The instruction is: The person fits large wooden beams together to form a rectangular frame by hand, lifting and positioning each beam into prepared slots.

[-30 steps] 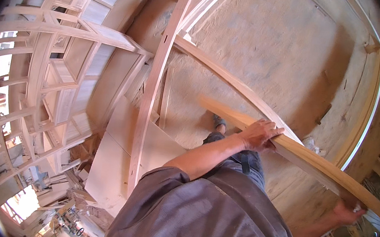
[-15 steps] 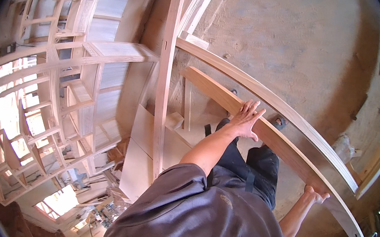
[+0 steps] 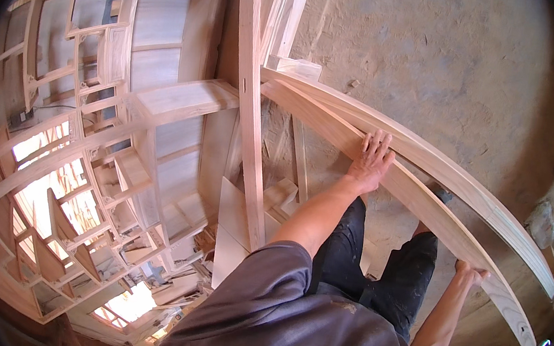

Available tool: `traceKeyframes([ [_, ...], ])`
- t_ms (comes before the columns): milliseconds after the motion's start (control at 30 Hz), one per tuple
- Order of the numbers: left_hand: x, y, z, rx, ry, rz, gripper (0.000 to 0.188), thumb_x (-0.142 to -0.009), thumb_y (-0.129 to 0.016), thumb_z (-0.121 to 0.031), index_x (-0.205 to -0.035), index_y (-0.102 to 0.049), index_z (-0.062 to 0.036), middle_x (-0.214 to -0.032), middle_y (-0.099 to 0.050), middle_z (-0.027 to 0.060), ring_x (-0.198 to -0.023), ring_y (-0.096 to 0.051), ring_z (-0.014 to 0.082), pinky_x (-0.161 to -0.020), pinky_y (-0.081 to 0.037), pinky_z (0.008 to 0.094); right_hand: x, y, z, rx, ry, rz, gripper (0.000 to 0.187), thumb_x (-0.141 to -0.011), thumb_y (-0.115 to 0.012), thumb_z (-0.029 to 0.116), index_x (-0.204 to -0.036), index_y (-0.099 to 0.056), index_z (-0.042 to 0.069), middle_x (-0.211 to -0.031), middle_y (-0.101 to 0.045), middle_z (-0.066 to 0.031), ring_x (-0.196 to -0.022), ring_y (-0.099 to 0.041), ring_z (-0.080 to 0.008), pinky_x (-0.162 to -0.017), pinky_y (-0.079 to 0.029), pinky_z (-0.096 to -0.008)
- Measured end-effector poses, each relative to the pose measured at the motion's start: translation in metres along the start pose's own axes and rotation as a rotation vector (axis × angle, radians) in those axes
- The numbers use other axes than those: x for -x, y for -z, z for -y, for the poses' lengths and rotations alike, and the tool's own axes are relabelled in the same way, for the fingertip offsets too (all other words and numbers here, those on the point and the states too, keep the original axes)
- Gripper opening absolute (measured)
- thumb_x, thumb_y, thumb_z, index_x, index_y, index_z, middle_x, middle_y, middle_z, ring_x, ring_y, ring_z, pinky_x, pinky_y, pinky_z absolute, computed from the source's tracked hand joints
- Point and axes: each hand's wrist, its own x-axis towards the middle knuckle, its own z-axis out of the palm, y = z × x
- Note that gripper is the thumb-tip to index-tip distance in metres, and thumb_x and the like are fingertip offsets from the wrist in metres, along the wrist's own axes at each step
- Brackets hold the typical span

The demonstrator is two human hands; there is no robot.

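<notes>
A long wooden board (image 3: 424, 205) slants across in front of me, from the upper middle to the lower right. My left hand (image 3: 371, 165) is closed over its upper edge, fingers pressed together on the far side. Further right, my right hand (image 3: 470, 274) grips the same board, its fingers partly hidden behind the wood. The board's far left end (image 3: 282, 94) meets or overlaps a second long plank (image 3: 455, 167) running just beyond it; whether they touch cannot be told. Towards the right, a gap separates the two.
An upright wooden post (image 3: 251, 112) stands left of the board's end. Large unfinished wooden cabinet frames (image 3: 152, 101) fill the left side. Pale panels (image 3: 235, 226) lean below the post. A clear plastic bag (image 3: 542, 222) lies on the dusty floor (image 3: 435, 47) at right.
The board's left end has moved up to the second plank. My left hand's spread fingers have drawn together on the edge. One leg has stepped to the right, and the view has shifted.
</notes>
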Motion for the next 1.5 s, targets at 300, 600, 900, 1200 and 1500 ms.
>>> traceKeyframes([
  [300, -0.046, -0.038, 0.031, 0.278, 0.272, -0.115, 0.050, -0.086, -0.069, -0.016, -0.134, -0.061, -0.0053, -0.140, -0.054, 0.0238, -0.134, -0.047, 0.0441, -0.112, -0.033, 0.0613, -0.012, -0.023, -0.042, 0.113, -0.033, 0.293, 0.074, -0.102, -0.038, 0.062, -0.152, -0.047, 0.008, -0.161, -0.042, -0.0172, -0.146, -0.040, -0.0379, -0.120, -0.033, -0.0601],
  [600, -0.055, -0.004, 0.021, 0.011, -0.107, -0.159, 0.058, -0.073, -0.074, -0.006, -0.128, -0.054, -0.0038, -0.156, -0.044, 0.0160, -0.151, -0.032, 0.0391, -0.121, -0.022, 0.0590, -0.016, -0.078, -0.019, -0.043, 0.005, 0.195, 0.073, -0.103, -0.046, 0.063, -0.152, -0.047, 0.008, -0.153, -0.052, -0.0165, -0.140, -0.048, -0.0359, -0.117, -0.037, -0.0567],
  [900, -0.050, -0.002, 0.047, 0.021, -0.122, -0.093, 0.061, -0.072, -0.076, -0.003, -0.129, -0.055, -0.0021, -0.157, -0.046, 0.0132, -0.151, -0.035, 0.0357, -0.123, -0.022, 0.0575, -0.008, -0.062, -0.036, 0.171, -0.058, 0.142, 0.075, -0.100, -0.048, 0.068, -0.151, -0.049, 0.014, -0.150, -0.056, -0.0113, -0.136, -0.052, -0.0346, -0.108, -0.039, -0.0641],
  [1200, -0.052, -0.006, 0.038, 0.028, -0.115, -0.122, 0.065, -0.072, -0.072, -0.001, -0.134, -0.053, -0.0025, -0.156, -0.047, 0.0132, -0.150, -0.036, 0.0353, -0.123, -0.022, 0.0566, -0.025, -0.050, -0.036, 0.274, -0.113, 0.157, 0.079, -0.096, -0.052, 0.073, -0.145, -0.053, 0.011, -0.141, -0.060, -0.0153, -0.128, -0.056, -0.0358, -0.099, -0.045, -0.0579],
  [1500, -0.050, -0.016, 0.048, 0.022, -0.069, -0.137, 0.065, -0.072, -0.070, -0.001, -0.135, -0.054, -0.0029, -0.153, -0.049, 0.0115, -0.149, -0.038, 0.0337, -0.123, -0.022, 0.0568, -0.009, -0.051, -0.034, 0.245, -0.137, 0.219, 0.076, -0.098, -0.049, 0.071, -0.145, -0.052, 0.012, -0.140, -0.062, -0.0129, -0.124, -0.062, -0.0328, -0.098, -0.051, -0.0538],
])
